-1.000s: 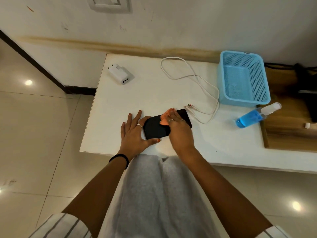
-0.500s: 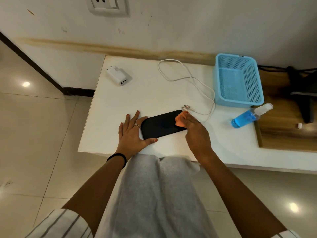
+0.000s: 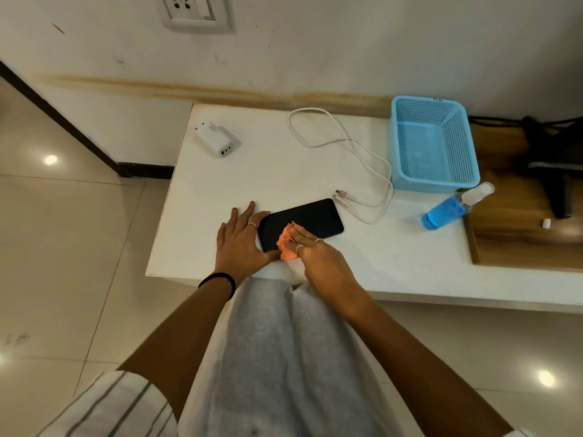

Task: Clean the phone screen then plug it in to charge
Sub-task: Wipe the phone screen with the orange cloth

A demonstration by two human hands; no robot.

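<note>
The phone (image 3: 301, 223) is lying flat, dark screen up, near the front edge of the white surface (image 3: 284, 171). The left hand (image 3: 241, 244) is resting flat beside the phone's left end, fingers straight and spread, thumb lying along the near edge, so this grip is splayed and bracing rather than closing on anything. The right hand (image 3: 318, 258) is pressing an orange cloth (image 3: 286, 244) onto the near left part of the screen; its fingers are lying on top of the cloth, and I cannot tell whether they are pinching it. A white cable (image 3: 347, 141) is lying looped behind the phone, its plug end just beside the far right corner. A white charger (image 3: 217, 139) is sitting well apart at the back left, below the wall socket (image 3: 195, 11). A blue basket (image 3: 432, 143) and a blue spray bottle (image 3: 448, 211) are sitting to the right.
</note>
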